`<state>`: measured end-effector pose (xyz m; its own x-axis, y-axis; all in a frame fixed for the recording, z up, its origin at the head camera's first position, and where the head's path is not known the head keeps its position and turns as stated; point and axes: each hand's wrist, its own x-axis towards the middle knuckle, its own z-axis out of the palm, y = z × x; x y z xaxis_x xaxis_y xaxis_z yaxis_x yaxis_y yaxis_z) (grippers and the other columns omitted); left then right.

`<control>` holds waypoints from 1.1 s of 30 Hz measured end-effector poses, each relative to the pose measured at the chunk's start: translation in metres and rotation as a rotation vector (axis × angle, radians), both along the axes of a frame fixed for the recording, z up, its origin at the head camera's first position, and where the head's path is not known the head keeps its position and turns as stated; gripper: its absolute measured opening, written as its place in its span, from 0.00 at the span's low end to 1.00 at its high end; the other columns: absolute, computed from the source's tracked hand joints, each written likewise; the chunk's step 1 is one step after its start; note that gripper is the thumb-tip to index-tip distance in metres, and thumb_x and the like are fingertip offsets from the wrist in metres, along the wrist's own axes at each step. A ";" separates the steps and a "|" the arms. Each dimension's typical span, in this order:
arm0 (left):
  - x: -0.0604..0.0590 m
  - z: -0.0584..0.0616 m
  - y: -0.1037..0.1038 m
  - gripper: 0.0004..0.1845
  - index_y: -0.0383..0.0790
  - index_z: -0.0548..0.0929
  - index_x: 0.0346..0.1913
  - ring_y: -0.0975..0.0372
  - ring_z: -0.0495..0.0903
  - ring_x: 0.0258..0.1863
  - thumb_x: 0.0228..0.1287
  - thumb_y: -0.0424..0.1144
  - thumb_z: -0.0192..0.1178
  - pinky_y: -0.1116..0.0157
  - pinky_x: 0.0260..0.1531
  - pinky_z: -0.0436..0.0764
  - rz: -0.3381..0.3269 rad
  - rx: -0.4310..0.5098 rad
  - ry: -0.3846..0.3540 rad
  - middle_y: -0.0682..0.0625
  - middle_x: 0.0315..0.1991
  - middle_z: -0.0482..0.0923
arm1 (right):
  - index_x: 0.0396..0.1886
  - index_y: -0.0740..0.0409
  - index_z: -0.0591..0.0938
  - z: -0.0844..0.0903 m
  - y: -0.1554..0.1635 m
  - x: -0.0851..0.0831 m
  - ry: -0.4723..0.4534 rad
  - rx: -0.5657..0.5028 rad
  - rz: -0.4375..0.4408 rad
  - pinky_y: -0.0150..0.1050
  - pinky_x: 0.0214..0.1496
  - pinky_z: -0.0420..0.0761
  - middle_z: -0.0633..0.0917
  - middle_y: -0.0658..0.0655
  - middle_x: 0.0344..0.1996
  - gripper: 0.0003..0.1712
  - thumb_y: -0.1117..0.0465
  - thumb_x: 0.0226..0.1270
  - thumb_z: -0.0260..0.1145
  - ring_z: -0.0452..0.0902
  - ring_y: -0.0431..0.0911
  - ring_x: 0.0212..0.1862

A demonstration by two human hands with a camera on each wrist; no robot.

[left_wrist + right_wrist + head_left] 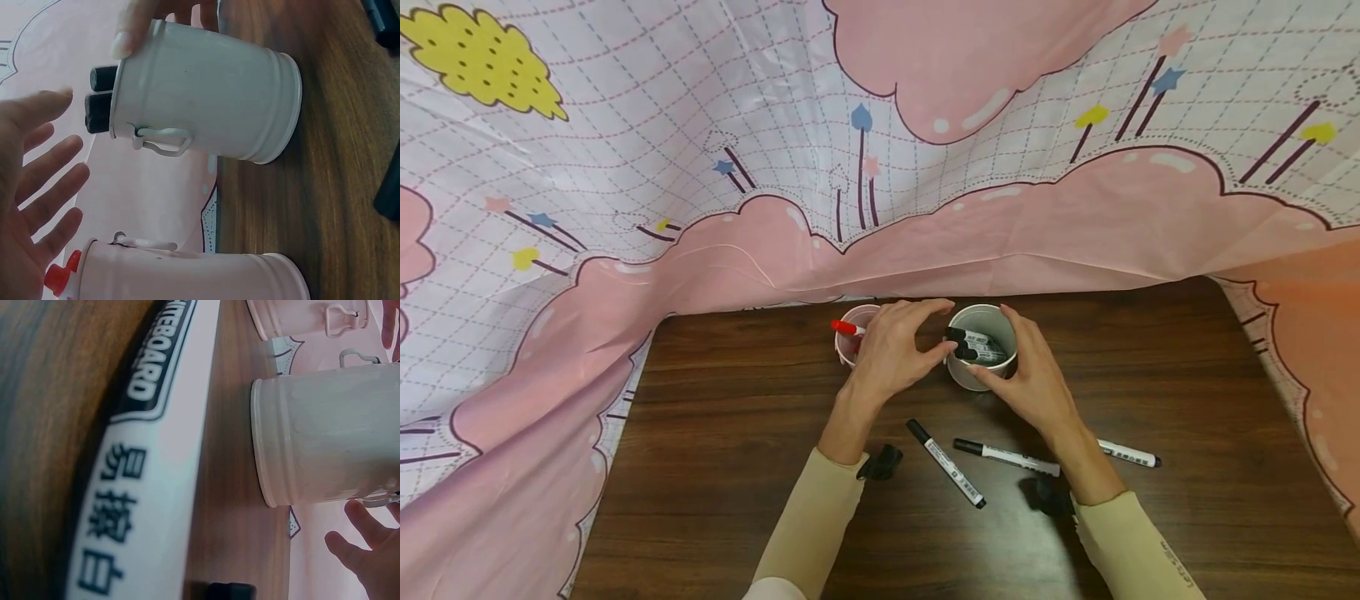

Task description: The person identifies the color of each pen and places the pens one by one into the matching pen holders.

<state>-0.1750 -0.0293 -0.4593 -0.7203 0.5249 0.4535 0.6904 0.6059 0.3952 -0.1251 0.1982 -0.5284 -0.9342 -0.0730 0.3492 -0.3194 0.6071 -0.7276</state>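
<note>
Left grip (891, 346) is holding nothing, fingers parted beside white bucket (212, 94). Right grip (1033, 379) is grasping that bucket near its rim. Bucket is standing on surface (722, 458), black-capped markers (981, 352) leaning inside. Pink bucket (187, 278), red-capped marker (847, 327) poking out, standing to its left. Three loose markers (946, 463) lying nearer the sleeves (812, 517).

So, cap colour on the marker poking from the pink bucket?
Red cap, clearest in the head view.

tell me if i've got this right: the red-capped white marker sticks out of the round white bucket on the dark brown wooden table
Not quite. The red-capped white marker sticks out of the round pale pink bucket, not the round white bucket, as the head view shows. It is indeed on the dark brown wooden table.
</note>
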 end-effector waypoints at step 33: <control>0.006 0.000 0.020 0.44 0.44 0.68 0.71 0.61 0.70 0.66 0.52 0.49 0.77 0.68 0.68 0.64 -0.126 0.090 -0.075 0.50 0.67 0.72 | 0.81 0.50 0.46 0.002 0.013 0.009 0.019 0.092 0.014 0.60 0.67 0.63 0.69 0.67 0.69 0.73 0.52 0.43 0.84 0.64 0.64 0.68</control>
<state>-0.1688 -0.0093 -0.4589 -0.6851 0.5730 0.4498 0.7250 0.4764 0.4973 -0.1159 0.2112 -0.5268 -0.9261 -0.1188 0.3582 -0.3417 0.6666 -0.6624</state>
